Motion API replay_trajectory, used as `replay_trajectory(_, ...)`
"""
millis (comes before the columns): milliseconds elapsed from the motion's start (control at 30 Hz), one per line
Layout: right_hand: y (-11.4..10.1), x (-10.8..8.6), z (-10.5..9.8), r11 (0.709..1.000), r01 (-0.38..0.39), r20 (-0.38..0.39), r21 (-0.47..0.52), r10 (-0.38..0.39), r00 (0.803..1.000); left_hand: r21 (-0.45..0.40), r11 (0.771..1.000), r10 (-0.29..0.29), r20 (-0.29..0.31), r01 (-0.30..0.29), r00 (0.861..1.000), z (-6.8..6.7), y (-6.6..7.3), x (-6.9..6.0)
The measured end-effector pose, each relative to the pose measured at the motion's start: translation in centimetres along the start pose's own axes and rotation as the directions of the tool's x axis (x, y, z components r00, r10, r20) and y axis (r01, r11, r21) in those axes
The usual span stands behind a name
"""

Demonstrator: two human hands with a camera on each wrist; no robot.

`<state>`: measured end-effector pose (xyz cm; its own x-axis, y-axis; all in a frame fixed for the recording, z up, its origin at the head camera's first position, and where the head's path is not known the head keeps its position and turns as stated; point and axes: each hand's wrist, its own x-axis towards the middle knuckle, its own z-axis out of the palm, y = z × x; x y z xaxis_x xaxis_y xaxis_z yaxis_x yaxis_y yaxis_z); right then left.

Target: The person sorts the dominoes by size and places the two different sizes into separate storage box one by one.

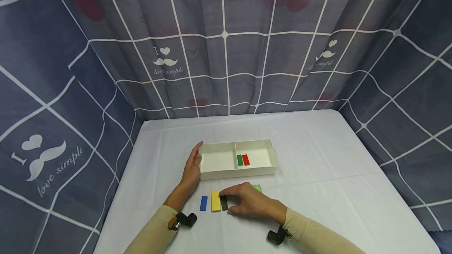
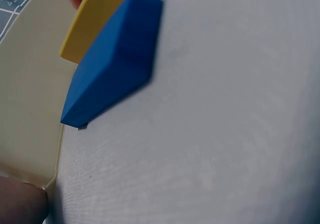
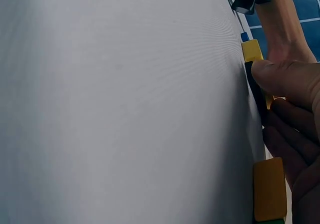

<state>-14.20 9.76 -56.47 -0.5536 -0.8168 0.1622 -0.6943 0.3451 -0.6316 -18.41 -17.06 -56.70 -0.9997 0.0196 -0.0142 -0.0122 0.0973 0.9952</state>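
Note:
A cream two-compartment box (image 1: 219, 175) stands on the table, with my left hand (image 1: 192, 171) gripping its left end. In front of it lies a row of flat blocks: a blue block (image 1: 203, 203), a yellow block (image 1: 215, 201) and a black block (image 1: 224, 203). My right hand (image 1: 248, 200) pinches the black block, index finger at its far end and thumb at the near end. Partly hidden behind that hand is a light green block (image 1: 257, 187). An orange-yellow block (image 3: 269, 190) shows below the fingers in the right wrist view.
Inside the box's right compartment, a dark green block (image 1: 240, 160) and a red block (image 1: 246, 160) lie side by side against the divider (image 1: 236, 155). A white cloth covers the table (image 1: 318, 160). Grey checked curtains (image 1: 226, 58) enclose its back and sides.

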Motion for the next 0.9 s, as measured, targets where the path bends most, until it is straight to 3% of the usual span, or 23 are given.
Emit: replay_trajectory(900,-0.41,0.18,-0.13,0.999,0.015,-0.001,-0.049,-0.015,1.000,0.000,1.000,-0.016,-0.003,0.016,1.000,0.05,0.06,0.06)
